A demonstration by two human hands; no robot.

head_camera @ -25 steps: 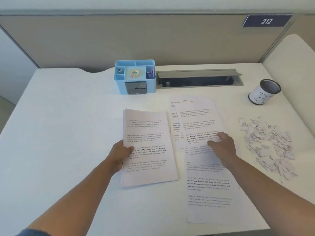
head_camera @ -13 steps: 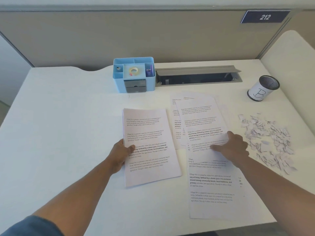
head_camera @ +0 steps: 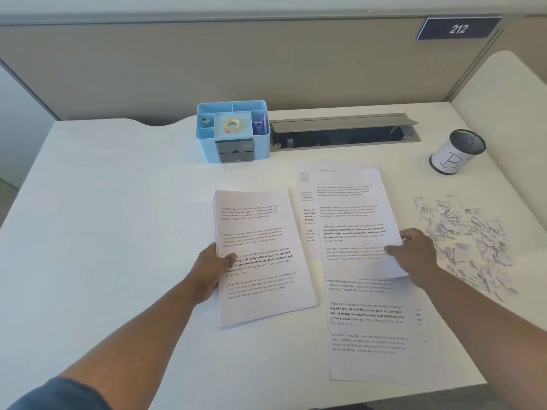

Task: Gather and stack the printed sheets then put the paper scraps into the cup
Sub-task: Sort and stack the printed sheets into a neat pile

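A neat stack of printed sheets (head_camera: 260,255) lies at the desk's middle. My left hand (head_camera: 211,270) grips its left edge, thumb on top. To its right, loose printed sheets (head_camera: 370,327) overlap one another. My right hand (head_camera: 414,253) pinches the right edge of the top loose sheet (head_camera: 352,220), which is lifted slightly off the others. A pile of white paper scraps (head_camera: 467,238) lies further right. The mesh cup (head_camera: 457,152) marked "B" stands upright at the back right, apart from both hands.
A blue desk organiser (head_camera: 233,133) with a tape roll stands at the back centre. Beside it is an open grey cable tray (head_camera: 343,133). A partition wall closes the back; the white desk (head_camera: 103,217) ends just below the loose sheets.
My right hand slid to the right edge of the top loose sheet, took hold of it and raised it a little. My left hand stayed on the stack.
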